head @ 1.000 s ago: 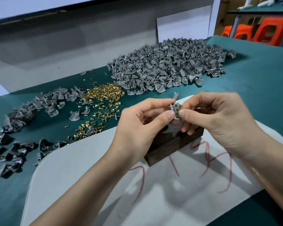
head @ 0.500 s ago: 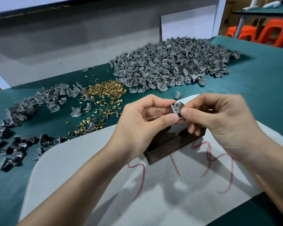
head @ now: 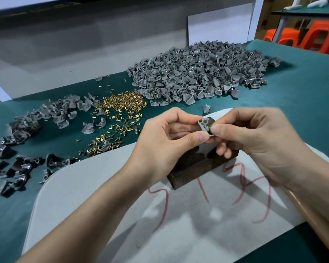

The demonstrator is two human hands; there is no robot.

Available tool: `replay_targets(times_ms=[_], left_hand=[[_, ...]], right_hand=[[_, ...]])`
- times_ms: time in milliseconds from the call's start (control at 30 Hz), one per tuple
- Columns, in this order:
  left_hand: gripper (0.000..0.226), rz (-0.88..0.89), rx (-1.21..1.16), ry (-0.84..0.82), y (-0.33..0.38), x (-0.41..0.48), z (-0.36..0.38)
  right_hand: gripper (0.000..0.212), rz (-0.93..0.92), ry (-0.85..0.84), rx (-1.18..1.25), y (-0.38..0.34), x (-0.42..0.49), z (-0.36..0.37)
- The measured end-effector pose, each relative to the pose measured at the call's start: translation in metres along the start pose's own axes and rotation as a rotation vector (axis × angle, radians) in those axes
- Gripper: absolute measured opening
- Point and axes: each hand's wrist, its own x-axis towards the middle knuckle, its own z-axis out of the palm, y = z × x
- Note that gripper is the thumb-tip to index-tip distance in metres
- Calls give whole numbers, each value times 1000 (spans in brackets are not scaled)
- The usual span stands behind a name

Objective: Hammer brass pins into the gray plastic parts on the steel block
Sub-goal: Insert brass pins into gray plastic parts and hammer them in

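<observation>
Fingertips (head: 203, 137) of the left hand (head: 160, 143) and the right hand (head: 258, 133) are pinching one gray plastic part (head: 204, 123) between them, just above the steel block (head: 196, 168). Brass is glinting in the big far-right heap (head: 198, 73), so those parts are probably finished. Loose brass pins (head: 122, 103) and the left scatter of parts (head: 51, 114) are waiting, and this one is not yet hammered.

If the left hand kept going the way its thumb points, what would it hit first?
Probably the right hand: the thumb of the left hand aims rightward across the small gray part both hands pinch, and the right hand's thumb lies just beyond. Depth is hard to judge.
</observation>
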Motion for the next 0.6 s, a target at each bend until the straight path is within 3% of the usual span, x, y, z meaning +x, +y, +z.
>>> replay_targets(times_ms=[100, 333, 600], left_hand=[[28, 7, -10, -1, 0, 1, 0], [29, -4, 41, -77, 0, 2, -3], [31, -11, 41, -114, 1, 3, -5]], right_hand=[[11, 24, -44, 26, -3, 1, -3], [6, -51, -87, -219, -12, 1, -5], [14, -112, -1, -320, -5, -1, 0]])
